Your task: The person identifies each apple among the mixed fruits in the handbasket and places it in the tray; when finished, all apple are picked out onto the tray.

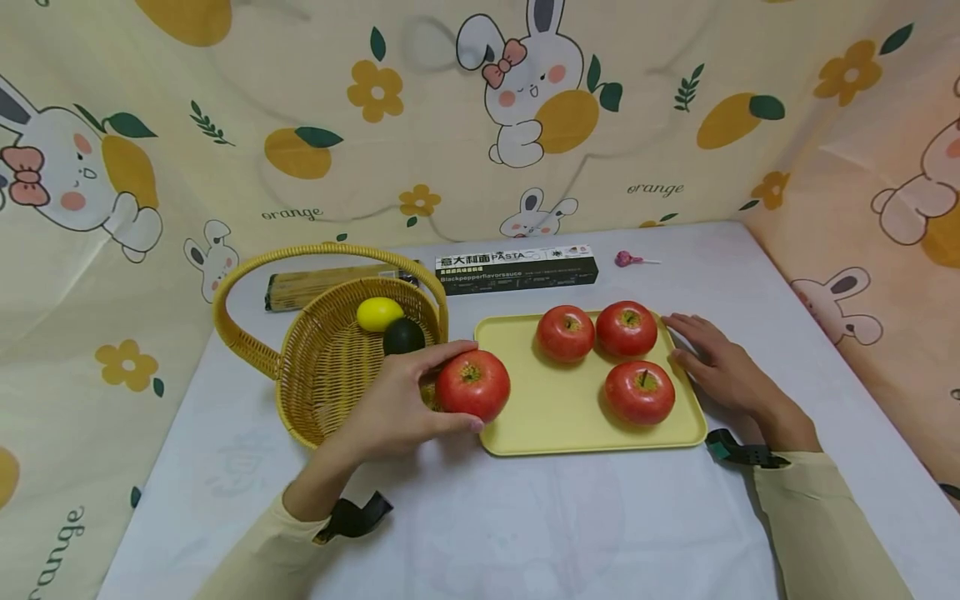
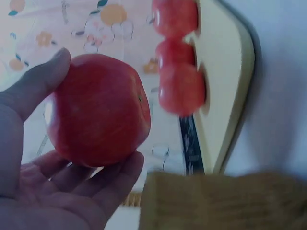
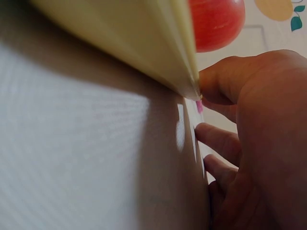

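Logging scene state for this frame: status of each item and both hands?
left hand: grips held apple at tray edge
right hand: flat, fingertips against tray
three apples: resting on tray
basket: tilted, holds lemon and a dark fruit
pasta box: lying flat

Red apple (image 1: 473,385), stem up, over yellow tray's (image 1: 558,437) left edge.

The dark box (image 1: 517,269) at the far side of the desk (image 1: 525,517) reads "PASTA" in its white top strip beside Chinese characters, and "Blackpeppersauce" below. The cloth backdrop (image 1: 300,100) bears the word "orange" in several places, far and near left
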`<state>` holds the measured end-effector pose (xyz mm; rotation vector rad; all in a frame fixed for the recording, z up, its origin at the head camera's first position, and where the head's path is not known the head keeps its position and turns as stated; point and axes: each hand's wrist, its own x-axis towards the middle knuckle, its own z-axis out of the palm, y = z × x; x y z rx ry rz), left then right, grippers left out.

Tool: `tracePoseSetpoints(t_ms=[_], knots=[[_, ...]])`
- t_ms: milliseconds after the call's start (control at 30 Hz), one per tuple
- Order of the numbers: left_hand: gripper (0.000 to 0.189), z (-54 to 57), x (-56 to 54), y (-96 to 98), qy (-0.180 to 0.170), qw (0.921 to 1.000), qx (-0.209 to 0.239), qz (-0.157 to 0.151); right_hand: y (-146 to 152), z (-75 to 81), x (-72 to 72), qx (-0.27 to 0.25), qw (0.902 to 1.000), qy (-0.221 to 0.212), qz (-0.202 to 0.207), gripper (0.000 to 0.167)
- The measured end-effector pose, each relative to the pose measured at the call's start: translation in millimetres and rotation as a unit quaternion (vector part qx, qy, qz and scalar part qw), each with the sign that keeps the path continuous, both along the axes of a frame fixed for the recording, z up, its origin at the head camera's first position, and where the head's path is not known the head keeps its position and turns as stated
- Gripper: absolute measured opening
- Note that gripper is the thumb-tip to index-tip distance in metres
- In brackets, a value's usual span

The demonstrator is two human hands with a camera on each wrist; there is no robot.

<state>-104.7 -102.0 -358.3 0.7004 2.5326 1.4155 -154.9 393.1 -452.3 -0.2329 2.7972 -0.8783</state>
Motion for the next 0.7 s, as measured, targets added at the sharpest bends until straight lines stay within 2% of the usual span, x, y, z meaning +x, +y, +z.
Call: tracePoseSetpoints(t_ms=[300,467,700], knots=[[0.080,-11.6,-4.1,46.6,-0.040,0.9990,0.007,-0.019,-1,0.6,0.5,0.007,0.9999,-0.009,-0.004,0.074],[0.082,-22.0,-7.3,67.9,-0.063,0.9976,0.016,-0.025,-1,0.9,-0.2,0.008,0.9999,-0.011,-0.005,0.074],[0.081,-33.7,-10.8,92.3,-0.094,0.9950,-0.014,-0.031,0,0.7,0.2,0.007,0.9998,-0.019,-0.006,0.074]])
